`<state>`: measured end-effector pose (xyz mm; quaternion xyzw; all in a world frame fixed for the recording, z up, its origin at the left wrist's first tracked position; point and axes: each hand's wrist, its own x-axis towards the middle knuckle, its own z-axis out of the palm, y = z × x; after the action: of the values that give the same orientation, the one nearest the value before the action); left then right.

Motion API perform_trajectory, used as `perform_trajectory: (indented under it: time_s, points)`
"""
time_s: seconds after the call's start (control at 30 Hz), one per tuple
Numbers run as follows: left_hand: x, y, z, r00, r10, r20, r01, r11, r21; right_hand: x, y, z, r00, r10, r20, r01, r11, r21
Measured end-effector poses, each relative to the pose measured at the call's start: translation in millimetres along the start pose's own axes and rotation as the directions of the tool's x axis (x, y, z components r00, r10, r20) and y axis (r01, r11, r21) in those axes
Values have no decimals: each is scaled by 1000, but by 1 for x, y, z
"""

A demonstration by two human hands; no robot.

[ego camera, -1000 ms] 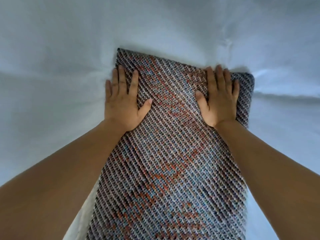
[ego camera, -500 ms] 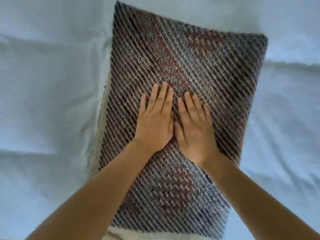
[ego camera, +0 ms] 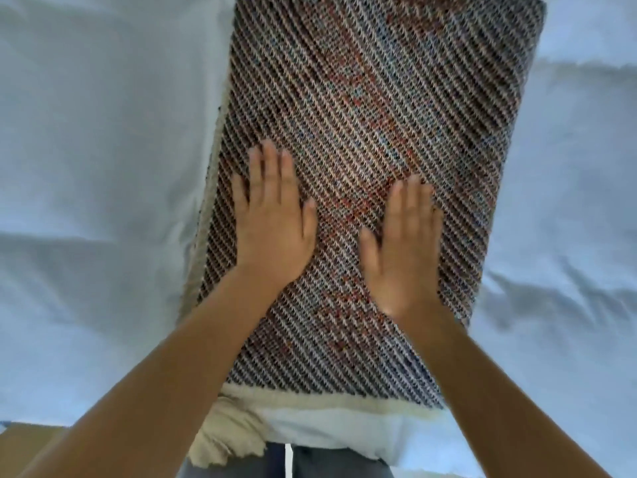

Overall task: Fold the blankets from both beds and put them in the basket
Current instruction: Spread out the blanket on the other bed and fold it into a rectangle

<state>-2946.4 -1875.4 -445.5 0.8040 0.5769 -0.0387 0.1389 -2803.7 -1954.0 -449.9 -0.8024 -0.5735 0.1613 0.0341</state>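
A folded blanket [ego camera: 372,108] with a woven pattern of dark, white and red threads lies as a long rectangle on the pale blue bed sheet [ego camera: 96,160]. Its cream underside shows along the left and near edges. My left hand [ego camera: 272,222] lies flat on the blanket's left half, fingers straight and together. My right hand [ego camera: 403,246] lies flat on the right half, fingers straight, slightly blurred. The two hands are a palm's width apart. No basket is in view.
The wrinkled sheet spreads on both sides of the blanket. A cream corner of the blanket [ego camera: 227,439] hangs over the bed's near edge. Below it are my dark trousers [ego camera: 286,467]. A brown floor patch [ego camera: 24,446] shows at bottom left.
One second ago my hands pressed the blanket's far corners. They came back to its middle, side by side, and have now slid apart towards the left and right sides.
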Motion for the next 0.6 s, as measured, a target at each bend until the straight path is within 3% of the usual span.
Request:
perform_trajectory:
  time_s: [0.07, 0.13, 0.27, 0.43, 0.53, 0.6]
  points:
    - [-39, 7, 7, 993, 120, -21, -120, 992, -27, -41, -32, 15, 984, -171, 50, 166, 982, 88]
    - [-76, -6, 16, 989, 130, 67, -127, 991, -38, -70, -44, 30, 970, -225, 89, 220, 973, 71]
    - [-107, -52, 34, 991, 18, 134, -11, 998, -56, -84, -26, 44, 986, -127, 104, 131, 991, -30]
    - [-106, -55, 37, 985, -40, 166, 48, 998, -43, -93, 1, 37, 991, 49, 127, -38, 996, -83]
    - [-104, -50, 31, 983, -72, 168, 90, 990, -107, -85, -2, 24, 984, 59, 165, -60, 998, 1]
    - [-92, -47, 19, 988, -42, 149, 72, 977, -198, -62, 1, 6, 993, 28, 119, -40, 994, 101]
